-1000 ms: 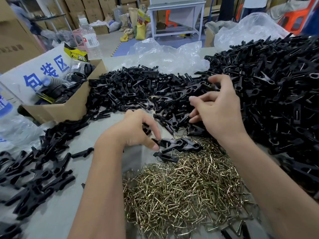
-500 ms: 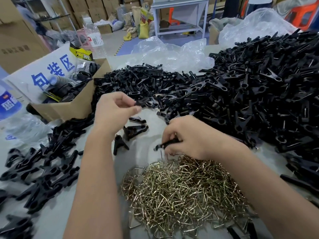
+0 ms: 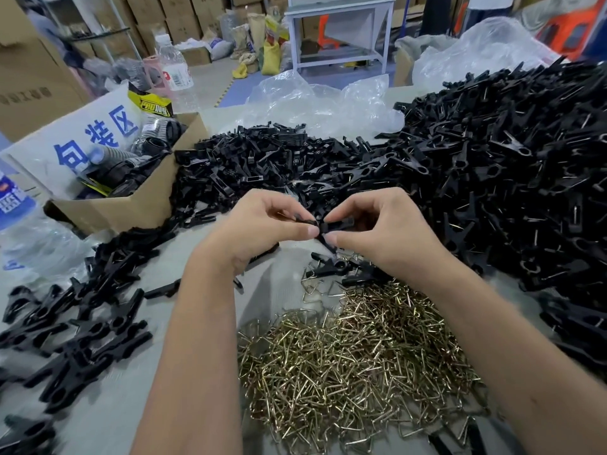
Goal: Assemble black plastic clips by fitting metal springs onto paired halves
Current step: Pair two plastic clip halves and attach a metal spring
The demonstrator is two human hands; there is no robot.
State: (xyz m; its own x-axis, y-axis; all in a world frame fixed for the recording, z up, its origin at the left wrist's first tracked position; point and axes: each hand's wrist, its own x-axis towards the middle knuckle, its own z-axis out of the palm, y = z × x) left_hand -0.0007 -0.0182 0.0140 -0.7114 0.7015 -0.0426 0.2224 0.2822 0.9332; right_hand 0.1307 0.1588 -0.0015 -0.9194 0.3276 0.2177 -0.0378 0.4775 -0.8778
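- Right now both hands meet above the table, just beyond the spring pile.
- Left hand pinches one black clip half between thumb and fingers; right hand pinches the mating half.
- Together the halves run roughly left to right, inner ends touching between the thumbs.
- Whether a spring already sits on them, I cannot tell.
- Loose springs lie directly below and toward the person, a little nearer the right hand, which seems the likelier one to reach for a spring.
- Unassembled halves are heaped beyond the hands; finished-looking clips lie at left.
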